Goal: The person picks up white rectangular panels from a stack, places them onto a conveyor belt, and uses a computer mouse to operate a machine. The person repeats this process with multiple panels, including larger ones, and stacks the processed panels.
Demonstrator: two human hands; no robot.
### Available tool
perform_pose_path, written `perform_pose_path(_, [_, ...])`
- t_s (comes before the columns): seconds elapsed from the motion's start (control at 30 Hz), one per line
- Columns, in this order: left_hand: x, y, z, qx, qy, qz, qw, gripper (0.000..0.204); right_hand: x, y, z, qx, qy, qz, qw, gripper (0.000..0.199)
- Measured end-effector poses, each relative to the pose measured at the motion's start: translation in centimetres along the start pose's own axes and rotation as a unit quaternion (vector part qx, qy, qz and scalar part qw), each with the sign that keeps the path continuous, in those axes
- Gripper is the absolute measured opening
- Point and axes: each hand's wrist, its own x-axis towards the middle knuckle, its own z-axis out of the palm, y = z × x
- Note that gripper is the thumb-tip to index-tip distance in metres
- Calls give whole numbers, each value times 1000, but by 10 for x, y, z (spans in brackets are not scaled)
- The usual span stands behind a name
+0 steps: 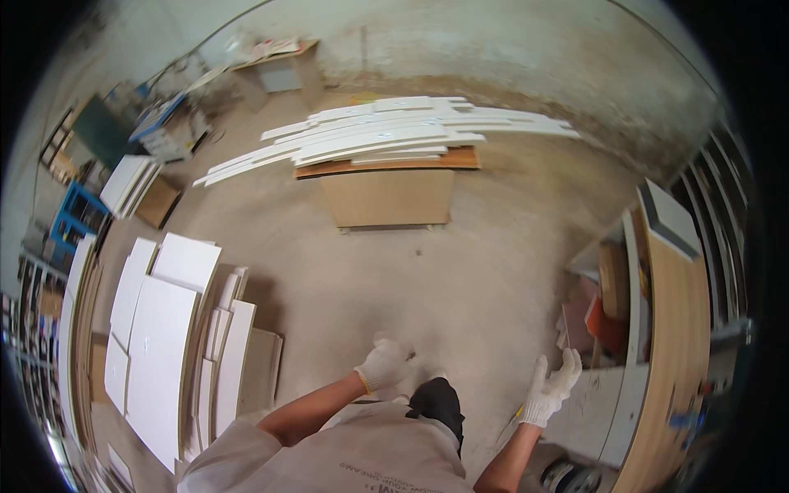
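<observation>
Workshop floor (460, 271): beside stacked white boards (164, 345), gloved left hand (385, 364) curls empty; right hand (552, 386) spreads wide, seemingly for balance.

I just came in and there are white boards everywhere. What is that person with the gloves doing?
A person in white work gloves stands on a concrete floor in a workshop. The left hand is loosely closed and holds nothing. The right hand is open, reaching toward a pale panel beside a wooden cabinet. Long white strips lie stacked on a brown table ahead, and white boards lean in piles on the left.
</observation>
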Motion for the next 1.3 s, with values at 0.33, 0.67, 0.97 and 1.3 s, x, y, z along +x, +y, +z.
perform_pose_path(0.33, [228, -114, -279, 94, 51, -164, 981, 34, 290, -220, 298, 24, -169, -78, 982, 62])
perform_pose_path(0.67, [617, -422, -580, 197, 234, -114, 945, 51, 512, -535, 680, -19, -251, -235, 939, 59])
perform_pose_path(0.97, [1105, -814, -933, 305, 120, -63, 942, 61, 568, -879, 1036, -164, -332, -54, 927, 62])
perform_pose_path(1.3, [1430, -885, -994, 481, -59, 121, 866, 76, 672, -1020, 1208, -143, -374, 42, 915, 55])
